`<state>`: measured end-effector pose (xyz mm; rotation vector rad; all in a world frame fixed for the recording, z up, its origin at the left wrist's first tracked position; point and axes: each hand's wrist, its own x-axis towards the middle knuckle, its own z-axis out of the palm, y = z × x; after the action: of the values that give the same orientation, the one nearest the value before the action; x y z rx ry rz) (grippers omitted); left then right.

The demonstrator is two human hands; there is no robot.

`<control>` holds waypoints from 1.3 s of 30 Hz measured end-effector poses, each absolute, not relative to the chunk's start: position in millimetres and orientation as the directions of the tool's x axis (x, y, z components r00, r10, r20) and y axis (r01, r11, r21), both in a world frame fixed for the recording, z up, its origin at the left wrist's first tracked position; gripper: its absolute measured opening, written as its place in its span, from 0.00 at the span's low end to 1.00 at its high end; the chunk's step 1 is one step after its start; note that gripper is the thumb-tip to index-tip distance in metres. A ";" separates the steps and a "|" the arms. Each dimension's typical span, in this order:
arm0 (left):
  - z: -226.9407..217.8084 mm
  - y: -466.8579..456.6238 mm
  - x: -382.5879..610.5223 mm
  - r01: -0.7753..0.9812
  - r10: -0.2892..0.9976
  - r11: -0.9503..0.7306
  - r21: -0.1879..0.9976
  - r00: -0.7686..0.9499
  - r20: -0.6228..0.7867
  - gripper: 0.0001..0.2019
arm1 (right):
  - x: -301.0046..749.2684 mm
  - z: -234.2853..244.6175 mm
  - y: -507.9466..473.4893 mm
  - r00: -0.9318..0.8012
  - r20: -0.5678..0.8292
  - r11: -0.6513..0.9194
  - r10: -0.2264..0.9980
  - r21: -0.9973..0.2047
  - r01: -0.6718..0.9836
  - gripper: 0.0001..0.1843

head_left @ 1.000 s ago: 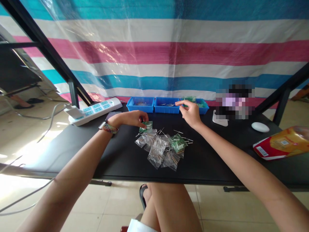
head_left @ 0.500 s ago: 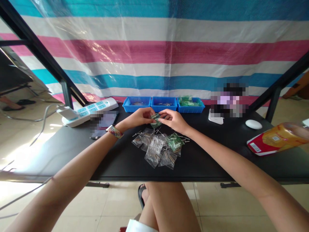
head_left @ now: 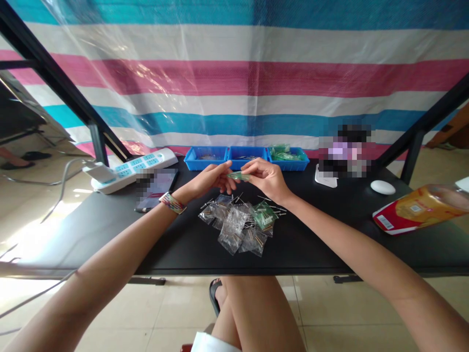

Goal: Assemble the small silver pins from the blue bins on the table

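Both hands meet above the black table (head_left: 110, 225), pinching a small clear bag with green parts (head_left: 238, 176) between them. My left hand (head_left: 212, 178), with a woven band at the wrist, grips its left end with fingers closed. My right hand (head_left: 266, 177) pinches the right end. Just below them lies a heap of small clear plastic bags (head_left: 236, 222) with thin metal pins, and one bag of green parts (head_left: 266, 215). Loose pins are scattered around the heap.
Three blue bins (head_left: 246, 157) line the table's far edge, the right one (head_left: 287, 157) holding green bags. A white power strip (head_left: 132, 167) and a phone (head_left: 156, 188) lie at the left. A white mouse (head_left: 383, 187) and a red-yellow packet (head_left: 417, 209) are at the right.
My right hand came back from the blue bins to meet the left hand. Both hands lifted the small green bag off the table and now hold it a little higher.
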<state>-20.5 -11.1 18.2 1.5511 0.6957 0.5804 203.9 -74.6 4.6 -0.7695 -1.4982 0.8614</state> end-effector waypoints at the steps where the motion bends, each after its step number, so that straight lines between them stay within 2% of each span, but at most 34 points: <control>1: 18.2 -12.6 -18.9 0.070 0.748 -0.034 0.997 0.663 -0.021 0.30 | 204.2 4.2 -74.8 -0.111 0.525 0.530 0.844 -0.848 0.016 0.11; 4: 17.9 -15.0 -15.7 0.027 0.796 -0.064 0.998 0.605 0.035 0.24 | 205.6 4.2 -74.8 -0.134 0.506 0.513 0.852 -0.858 0.020 0.08; 8: 16.6 -14.5 -15.2 -0.003 0.815 -0.159 0.987 0.565 0.133 0.23 | 205.7 2.9 -73.5 -0.112 0.368 0.354 0.923 -0.926 -0.128 0.22; 10: 15.6 -15.0 -14.9 0.021 0.798 -0.219 0.975 0.579 0.167 0.23 | 203.9 -0.4 -72.1 -0.115 0.297 0.278 0.948 -0.948 -0.155 0.24; 13: 14.3 -16.3 -14.4 0.100 0.767 -0.326 0.940 0.609 0.201 0.23 | 203.7 -4.1 -68.4 -0.120 0.272 0.264 0.955 -0.961 -0.084 0.22; 15: 14.0 -15.9 -15.7 0.150 0.761 -0.394 0.907 0.607 0.230 0.22 | 210.9 -0.3 -64.8 -0.074 0.341 0.343 0.937 -0.939 0.020 0.19; 17: 14.7 -14.0 -19.1 0.192 0.744 -0.456 0.869 0.618 0.254 0.21 | 227.2 10.1 -60.4 0.015 0.488 0.476 0.872 -0.856 0.204 0.14; 19: 16.3 -11.0 -24.0 0.244 0.693 -0.525 0.815 0.679 0.243 0.18 | 251.0 23.6 -55.5 0.080 0.672 0.564 0.736 -0.675 0.477 0.08; 21: 18.2 -7.9 -29.0 0.298 0.614 -0.593 0.748 0.768 0.182 0.14 | 276.8 33.3 -50.6 0.086 0.776 0.519 0.624 -0.495 0.697 0.07; 24: 20.6 -4.3 -34.3 0.327 0.508 -0.656 0.681 0.858 0.078 0.11 | 304.7 31.2 -44.5 0.039 0.758 0.322 0.651 -0.323 0.890 0.12; 28: 24.4 -1.5 -38.0 0.338 0.463 -0.611 0.716 0.886 -0.023 0.12 | 311.4 9.8 -41.6 0.057 0.604 0.087 0.795 -0.206 0.975 0.14; 31: 28.2 -0.8 -40.0 0.376 0.461 -0.594 0.711 0.884 -0.082 0.15 | 305.7 2.0 -42.0 0.050 0.616 0.038 0.786 -0.130 0.991 0.15; 34: 30.6 -0.8 -41.1 0.411 0.454 -0.615 0.673 0.882 -0.124 0.17 | 298.6 3.5 -44.2 0.038 0.676 0.064 0.736 -0.125 0.990 0.18; 39: 27.7 1.6 -41.2 0.407 0.440 -0.603 0.686 0.887 -0.140 0.13 | 281.6 5.2 -51.2 -0.072 0.738 0.237 0.671 -0.121 0.964 0.22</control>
<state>-41.2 1.6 27.7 2.2878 0.6054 0.0561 281.6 -51.2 5.2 -1.5046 -1.8154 -0.5354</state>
